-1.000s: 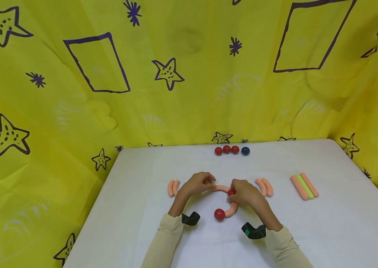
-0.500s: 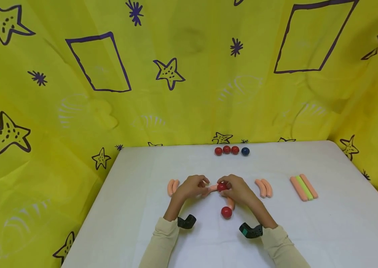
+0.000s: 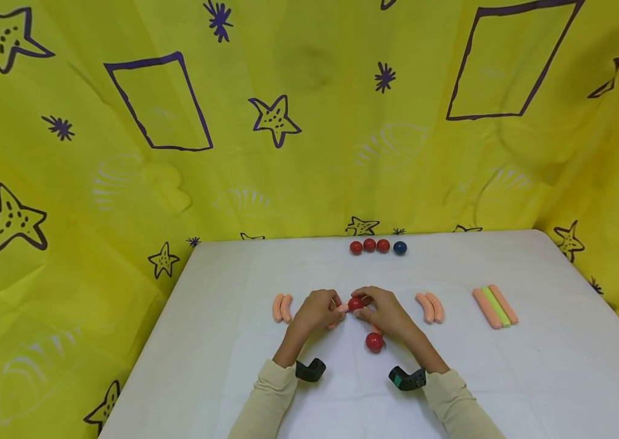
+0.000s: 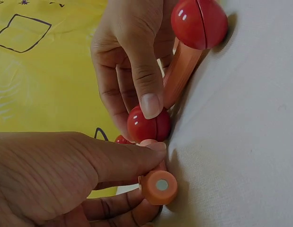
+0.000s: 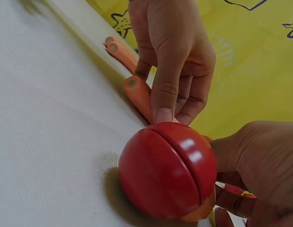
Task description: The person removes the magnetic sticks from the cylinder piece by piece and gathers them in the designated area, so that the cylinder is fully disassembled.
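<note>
Over the middle of the table, my left hand (image 3: 316, 311) pinches a curved orange magnetic stick (image 4: 161, 193) between thumb and fingers. A pale magnet disc shows on that stick's near end. My right hand (image 3: 389, 311) grips a red ball (image 4: 145, 126) at the stick's other end, so stick and ball meet between my two hands. From this ball a second curved orange stick (image 4: 184, 71) runs toward me, partly hidden by the right hand in the head view. It ends at another red ball (image 3: 374, 342), which looms large in the right wrist view.
Pairs of curved orange sticks lie left (image 3: 282, 308) and right (image 3: 430, 307) of my hands. Farther right are straight orange sticks and a green stick (image 3: 496, 306). Several red balls (image 3: 369, 245) and a blue ball (image 3: 399, 248) line the back, before a yellow curtain (image 3: 309, 183).
My right hand has moved left with the gripped red ball. The near red ball has swung right and slightly away from me. My left fingers have closed on the stick.
</note>
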Tool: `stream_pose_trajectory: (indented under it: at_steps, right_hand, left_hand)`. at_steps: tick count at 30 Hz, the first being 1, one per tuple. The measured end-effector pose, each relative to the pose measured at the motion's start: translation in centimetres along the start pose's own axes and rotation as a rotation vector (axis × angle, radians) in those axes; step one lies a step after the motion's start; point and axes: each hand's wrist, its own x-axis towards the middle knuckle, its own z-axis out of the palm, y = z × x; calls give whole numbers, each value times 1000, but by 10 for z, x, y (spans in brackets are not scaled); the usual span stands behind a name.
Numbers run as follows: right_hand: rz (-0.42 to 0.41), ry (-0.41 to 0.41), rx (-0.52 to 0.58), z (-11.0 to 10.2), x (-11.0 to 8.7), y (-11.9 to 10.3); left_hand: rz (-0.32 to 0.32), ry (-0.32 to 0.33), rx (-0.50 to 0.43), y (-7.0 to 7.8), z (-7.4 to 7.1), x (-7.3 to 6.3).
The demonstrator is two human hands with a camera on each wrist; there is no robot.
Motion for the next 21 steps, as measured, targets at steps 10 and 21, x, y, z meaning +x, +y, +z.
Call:
stream_pose_trajectory:
  at_steps: [10,21]
  right_hand:
    - [-35,11,3,2,0,2]
    - [-30,-1,0,2,-1,1]
  left_hand:
    - [-9,7,-10,-2,2,1]
    - [-1,10,-37,-3,2,1]
